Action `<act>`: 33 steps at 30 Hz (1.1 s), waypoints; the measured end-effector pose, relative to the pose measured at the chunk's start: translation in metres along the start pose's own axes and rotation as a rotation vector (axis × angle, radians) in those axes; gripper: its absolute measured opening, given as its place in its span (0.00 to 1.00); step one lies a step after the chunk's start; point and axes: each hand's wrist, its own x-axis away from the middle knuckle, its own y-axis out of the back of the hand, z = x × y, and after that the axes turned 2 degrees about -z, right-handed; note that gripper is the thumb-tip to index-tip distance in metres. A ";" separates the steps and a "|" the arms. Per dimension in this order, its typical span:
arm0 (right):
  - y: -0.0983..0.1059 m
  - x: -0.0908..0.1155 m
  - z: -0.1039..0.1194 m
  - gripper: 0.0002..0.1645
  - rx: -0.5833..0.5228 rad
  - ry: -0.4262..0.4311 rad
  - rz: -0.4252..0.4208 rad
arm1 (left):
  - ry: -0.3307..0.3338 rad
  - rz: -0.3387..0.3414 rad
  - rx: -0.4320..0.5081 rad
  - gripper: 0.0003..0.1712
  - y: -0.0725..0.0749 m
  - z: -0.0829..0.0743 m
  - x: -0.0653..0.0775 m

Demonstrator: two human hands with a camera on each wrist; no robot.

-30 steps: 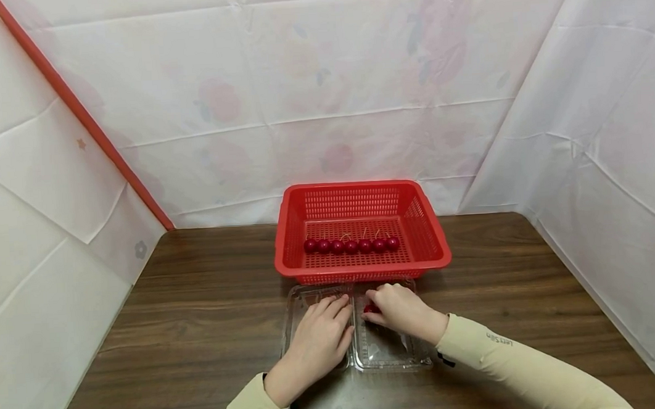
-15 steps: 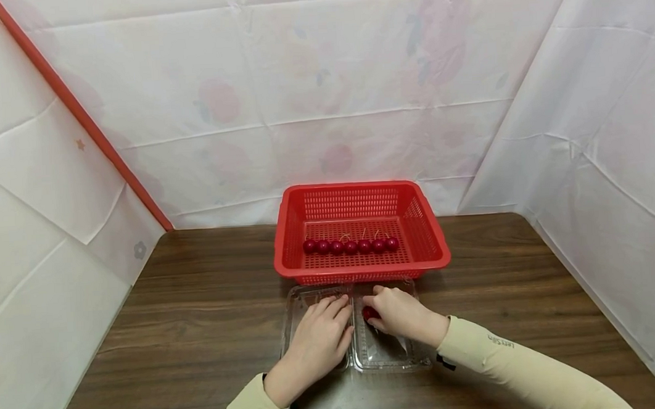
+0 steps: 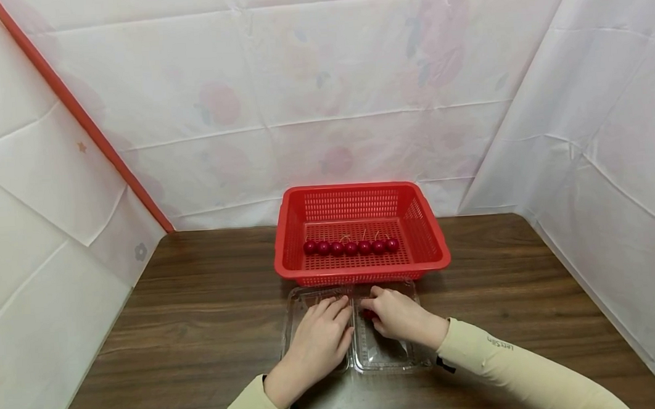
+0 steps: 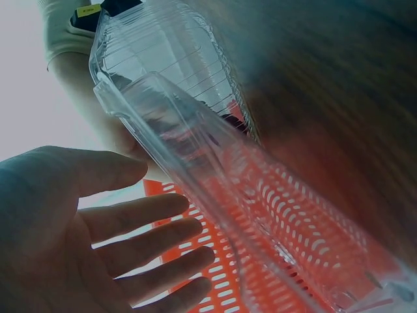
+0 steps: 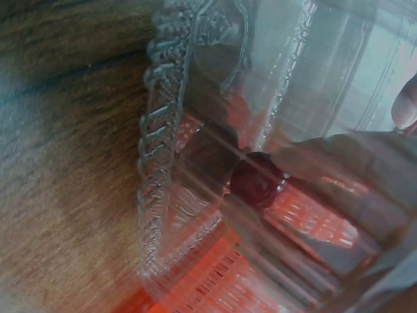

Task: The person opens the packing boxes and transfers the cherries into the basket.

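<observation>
A clear plastic clamshell box (image 3: 388, 352) lies unfolded on the table, its two halves side by side. My left hand (image 3: 320, 334) rests over the left half with fingers extended; the left wrist view shows those fingers (image 4: 156, 218) spread beside the clear plastic wall. Inside the right half, my right hand (image 3: 399, 314) reaches down with bent fingers around a dark red cherry (image 3: 369, 314), partly hidden in the head view. Through the plastic in the right wrist view, the cherry (image 5: 255, 180) sits between thumb and finger, with a dark rounded shape beside it.
Right behind the box stands a red perforated basket (image 3: 363, 269). Several cherries (image 3: 351, 248) with stems form a row across its floor. The brown wooden table (image 3: 201, 334) extends to both sides, and a white printed cloth (image 3: 333, 93) hangs at the back and sides.
The right hand's fingers and thumb have shifted slightly around the cherry inside the box's right half, and less of the cherry shows now. My left hand and the row of cherries stay put.
</observation>
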 end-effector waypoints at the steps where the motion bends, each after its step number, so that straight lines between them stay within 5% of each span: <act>1: 0.000 0.000 0.000 0.10 0.000 0.003 -0.001 | -0.001 -0.002 0.001 0.17 0.000 0.000 0.000; 33: 0.013 0.002 0.001 0.20 -0.074 0.006 -0.018 | -0.005 0.014 0.003 0.19 0.002 -0.002 0.000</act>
